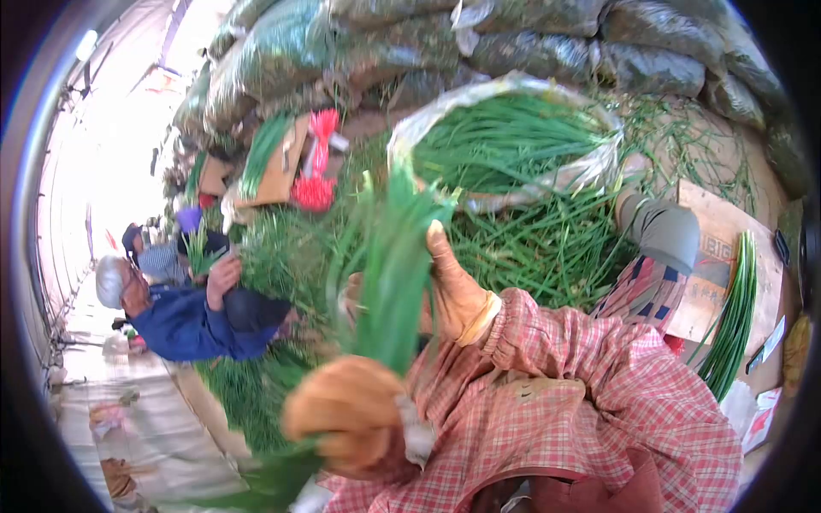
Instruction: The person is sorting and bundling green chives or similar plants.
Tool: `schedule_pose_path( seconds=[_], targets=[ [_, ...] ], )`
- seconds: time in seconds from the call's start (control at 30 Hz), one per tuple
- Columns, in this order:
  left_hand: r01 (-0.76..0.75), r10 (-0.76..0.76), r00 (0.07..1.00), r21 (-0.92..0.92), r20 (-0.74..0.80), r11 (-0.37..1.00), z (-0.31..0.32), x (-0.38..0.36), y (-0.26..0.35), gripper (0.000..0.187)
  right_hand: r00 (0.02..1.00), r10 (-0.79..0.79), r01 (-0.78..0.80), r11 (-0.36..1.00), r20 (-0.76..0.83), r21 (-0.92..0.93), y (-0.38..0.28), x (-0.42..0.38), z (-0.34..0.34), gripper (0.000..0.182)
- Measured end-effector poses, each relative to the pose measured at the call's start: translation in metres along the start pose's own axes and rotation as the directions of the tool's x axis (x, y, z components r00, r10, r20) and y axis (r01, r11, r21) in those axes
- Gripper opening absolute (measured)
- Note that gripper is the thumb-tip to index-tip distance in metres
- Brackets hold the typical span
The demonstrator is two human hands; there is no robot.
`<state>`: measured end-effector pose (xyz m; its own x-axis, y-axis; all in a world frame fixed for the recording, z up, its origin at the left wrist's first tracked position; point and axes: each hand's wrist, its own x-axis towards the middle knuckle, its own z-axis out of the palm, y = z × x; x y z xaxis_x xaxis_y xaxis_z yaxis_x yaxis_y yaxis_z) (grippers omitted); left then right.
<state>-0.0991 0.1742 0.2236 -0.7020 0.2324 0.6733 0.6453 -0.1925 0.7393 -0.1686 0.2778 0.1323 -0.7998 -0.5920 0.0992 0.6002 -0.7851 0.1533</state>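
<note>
My right hand [457,286] is closed round a bunch of long green chives [392,265], its thumb raised along the near side; the other fingers are mostly hidden behind the stalks. Pale cut ends point up and away. Lower down, my left hand [342,410], smeared by motion, is wrapped round the leafy part of what looks like the same bunch. Blurred green leaves [265,483] stick out below this fist. Beyond my hands lies a large clear plastic bag [400,141], rolled open and filled with chives [513,128].
Loose chives [539,248] cover the ground ahead. On the right, a chive bundle [735,308] lies on a cardboard sheet [697,214] near a knife [765,344]. Stuffed sacks [385,51] are stacked behind. At left, a person in blue [188,321] holds greens; red ties [314,192] lie beyond.
</note>
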Motion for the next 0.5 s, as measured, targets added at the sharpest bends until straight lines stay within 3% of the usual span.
schedule_pose_path(
  seconds=[0.03, 0.1, 0.13, 0.17, 0.23, 0.3, 0.37, 0.43, 0.47, 0.5],
  targets=[
    [0.027, -0.032, 0.981, 0.026, 0.191, 0.999, 0.0, -0.01, -0.009, 0.02, 0.998, -0.009, 0.01, 1.0, 0.06, -0.02, -0.013, -0.002, 0.003, 0.07],
    [0.001, -0.105, 0.831, 0.189, 0.546, 0.982, 0.029, 0.004, -0.023, 0.022, 0.985, 0.005, 0.006, 0.998, 0.172, -0.064, -0.04, -0.005, 0.001, 0.067],
    [-0.044, -0.186, 0.799, 0.363, 0.572, 0.931, 0.042, -0.015, -0.036, 0.025, 0.981, 0.059, -0.063, 0.998, 0.184, 0.015, -0.053, -0.009, 0.006, 0.065],
    [-0.176, -0.277, 0.69, 0.526, 0.669, 0.832, 0.064, -0.015, -0.045, 0.024, 0.983, 0.08, -0.066, 0.994, 0.166, -0.089, -0.067, -0.018, 0.007, 0.057],
    [-0.261, -0.101, 0.754, 0.438, 0.649, 0.86, 0.101, -0.033, -0.078, 0.012, 0.976, 0.029, 0.006, 0.987, 0.215, -0.16, -0.092, -0.024, -0.015, 0.063],
    [-0.355, -0.06, 0.646, 0.37, 0.761, 0.859, 0.118, -0.047, -0.101, 0.017, 0.939, 0.102, 0.009, 0.947, 0.328, -0.322, -0.111, -0.041, -0.001, 0.073],
    [-0.496, 0.003, 0.569, 0.341, 0.822, 0.798, 0.131, -0.054, -0.106, 0.021, 0.96, 0.094, 0.033, 0.898, 0.264, -0.439, -0.125, -0.062, 0.011, 0.083],
    [-0.46, 0.069, 0.552, 0.234, 0.831, 0.857, 0.138, -0.061, -0.1, 0.031, 0.944, 0.14, 0.02, 0.88, 0.299, -0.475, -0.137, -0.077, 0.013, 0.086],
    [-0.335, 0.008, 0.461, 0.165, 0.888, 0.928, 0.13, -0.053, -0.091, 0.048, 0.951, 0.155, -0.009, 0.878, 0.268, -0.478, -0.143, -0.086, 0.014, 0.088],
    [-0.303, -0.044, 0.362, 0.162, 0.931, 0.939, 0.12, -0.042, -0.087, 0.06, 0.958, 0.16, -0.022, 0.87, 0.24, -0.492, -0.149, -0.096, 0.014, 0.088]
  ],
)
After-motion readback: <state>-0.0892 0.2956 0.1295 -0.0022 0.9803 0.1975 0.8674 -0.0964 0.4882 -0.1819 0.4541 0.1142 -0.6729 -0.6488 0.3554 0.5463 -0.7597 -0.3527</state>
